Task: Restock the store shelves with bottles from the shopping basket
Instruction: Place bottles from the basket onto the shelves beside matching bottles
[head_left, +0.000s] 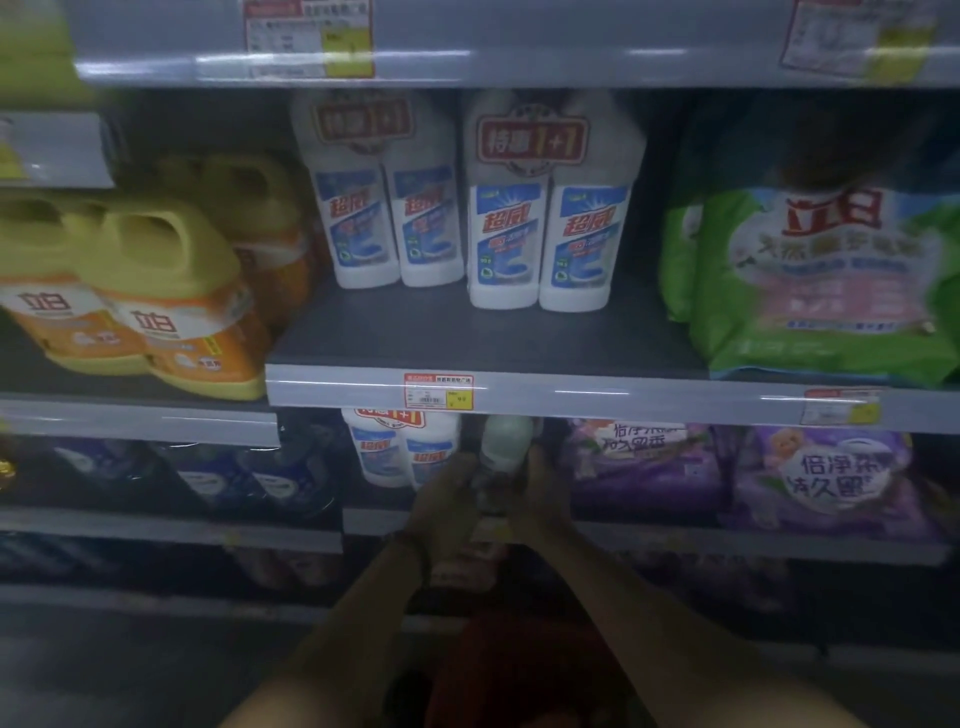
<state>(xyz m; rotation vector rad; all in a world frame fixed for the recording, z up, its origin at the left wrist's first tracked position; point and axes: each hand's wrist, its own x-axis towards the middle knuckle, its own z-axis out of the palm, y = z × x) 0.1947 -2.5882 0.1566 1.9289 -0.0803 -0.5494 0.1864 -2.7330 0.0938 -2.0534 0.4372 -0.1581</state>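
Both of my hands hold a pale bottle (505, 447) at the lower shelf, just under the middle shelf's front rail (571, 397). My left hand (447, 493) grips its left side and my right hand (543, 491) grips its right side. The bottle's lower part is hidden between my hands. To its left on the same lower shelf stands a white twin-pack of bottles (400, 449). Two more white twin-packs (387, 197) (550, 208) stand on the middle shelf above. A dark red shape (514, 670), perhaps the shopping basket, lies below my forearms, blurred.
Yellow and orange detergent jugs (150, 296) fill the left of the middle shelf. A green bag (826, 280) lies at its right. Purple bags (826, 478) and dark blue pouches (234, 478) flank the lower shelf. Bare shelf shows in front of the upper twin-packs.
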